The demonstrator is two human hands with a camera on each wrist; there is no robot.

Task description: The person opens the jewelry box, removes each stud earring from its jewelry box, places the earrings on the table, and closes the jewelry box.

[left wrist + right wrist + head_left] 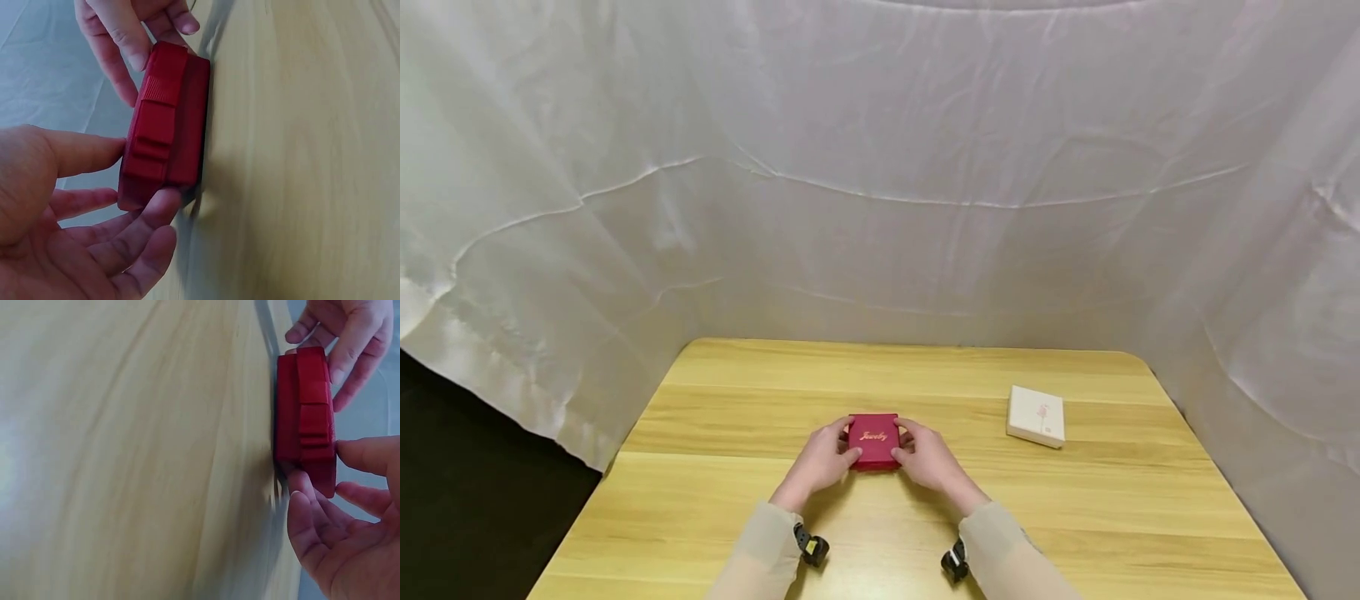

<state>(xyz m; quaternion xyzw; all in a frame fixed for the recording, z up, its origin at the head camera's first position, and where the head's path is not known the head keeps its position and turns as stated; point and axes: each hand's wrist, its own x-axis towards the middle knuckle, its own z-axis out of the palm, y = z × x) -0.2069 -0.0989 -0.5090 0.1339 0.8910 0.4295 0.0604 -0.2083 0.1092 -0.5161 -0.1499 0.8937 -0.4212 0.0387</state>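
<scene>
A small red jewelry box (874,440) with gold lettering on its lid lies flat at the middle of the wooden table. Along its front side runs a red ribbon bow (157,119), seen in both wrist views. My left hand (824,457) grips the box's left side, thumb at the near lid edge and index finger at the far corner. On the opposite side my right hand (929,457) holds it the same way. The lower fingers of each hand curl in beside the box wall. The lid is on, so the inside is hidden.
A white box (1036,415) with faint pink print lies farther right on the wooden table (737,500). Pale cloth curtains (925,250) hang behind the table and along both sides. A dark area (467,483) lies beyond the table's left edge.
</scene>
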